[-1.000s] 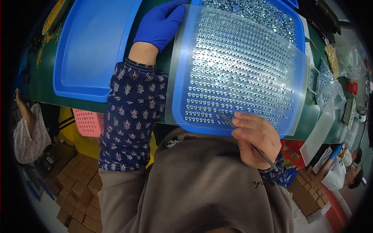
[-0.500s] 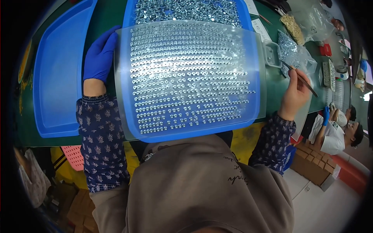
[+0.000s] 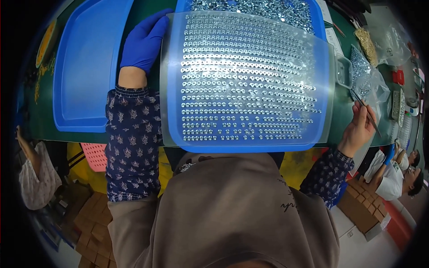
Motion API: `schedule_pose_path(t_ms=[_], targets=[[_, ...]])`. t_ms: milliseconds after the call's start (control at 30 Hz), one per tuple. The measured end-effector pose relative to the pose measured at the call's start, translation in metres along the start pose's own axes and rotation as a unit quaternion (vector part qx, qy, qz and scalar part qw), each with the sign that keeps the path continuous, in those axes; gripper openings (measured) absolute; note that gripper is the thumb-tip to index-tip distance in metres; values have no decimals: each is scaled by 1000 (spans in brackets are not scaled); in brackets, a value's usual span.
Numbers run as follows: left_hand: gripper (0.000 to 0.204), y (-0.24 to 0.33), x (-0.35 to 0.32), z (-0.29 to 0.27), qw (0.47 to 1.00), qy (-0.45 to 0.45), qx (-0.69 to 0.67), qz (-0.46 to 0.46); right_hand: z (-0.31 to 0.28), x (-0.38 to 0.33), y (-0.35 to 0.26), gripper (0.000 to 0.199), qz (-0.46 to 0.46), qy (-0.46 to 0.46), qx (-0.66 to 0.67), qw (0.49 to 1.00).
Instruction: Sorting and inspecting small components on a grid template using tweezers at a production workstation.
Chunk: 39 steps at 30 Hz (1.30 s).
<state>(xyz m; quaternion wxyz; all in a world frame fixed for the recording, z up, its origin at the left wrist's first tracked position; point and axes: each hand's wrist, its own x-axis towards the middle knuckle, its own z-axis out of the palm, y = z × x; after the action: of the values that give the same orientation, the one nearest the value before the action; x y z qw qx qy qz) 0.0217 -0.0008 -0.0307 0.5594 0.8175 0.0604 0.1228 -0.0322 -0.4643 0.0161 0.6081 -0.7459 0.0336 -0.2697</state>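
Note:
A clear plastic sheet point(image 3: 324, 120) bears many rows of small shiny round metal pieces point(image 3: 241, 71) and lies over a blue tray point(image 3: 250, 148). At the sheet's far left corner, my left hand point(image 3: 142, 43) in a blue glove is closed at its edge, thumb alongside the fingers; the fingertips are partly hidden. Out to the right of the sheet, my bare right hand point(image 3: 359, 127) pinches slim dark tweezers point(image 3: 372, 119). Their tips point away from me, just short of a small clear dish point(image 3: 343, 71). Nothing can be made out between the tips.
Behind the sheet stands a blue tray heaped with shiny pieces point(image 3: 263, 10). Another blue tray point(image 3: 89, 62) lies at left on the green table point(image 3: 40, 114). Bags of silvery point(image 3: 361, 67) and gold-coloured pieces point(image 3: 366, 44) sit at right. Co-workers point(image 3: 388, 178) are farther right.
The whole view has shifted, so the table appears farther right and up. My right hand and the tweezers have drawn slightly nearer me from the clear dish. My left hand stays at the sheet's corner.

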Motion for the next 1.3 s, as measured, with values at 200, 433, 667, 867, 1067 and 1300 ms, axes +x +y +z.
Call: schedule_pose_path(t_ms=[200, 433, 667, 867, 1067, 1300], targets=[[29, 2, -3, -2, 1000, -5, -7, -26, -20, -32, 26, 18, 88, -5, 144, 986], [28, 26, -9, 3, 997, -23, -57, -45, -23, -26, 31, 18, 124, -16, 199, 972], [28, 20, -6, 4, 994, -31, -87, -56, -23, -25, 29, 23, 133, 1, 167, 977], [28, 17, -6, 3, 995, -33, -88, -31, -23, -23, 33, 27, 146, 1, 152, 978], [28, 14, -5, 3, 998, -24, -55, -2, -33, -21, 38, 26, 147, -25, 164, 975], [29, 15, -8, -1, 999, -34, -39, 1, -35, -21, 45, 26, 150, -37, 165, 974]])
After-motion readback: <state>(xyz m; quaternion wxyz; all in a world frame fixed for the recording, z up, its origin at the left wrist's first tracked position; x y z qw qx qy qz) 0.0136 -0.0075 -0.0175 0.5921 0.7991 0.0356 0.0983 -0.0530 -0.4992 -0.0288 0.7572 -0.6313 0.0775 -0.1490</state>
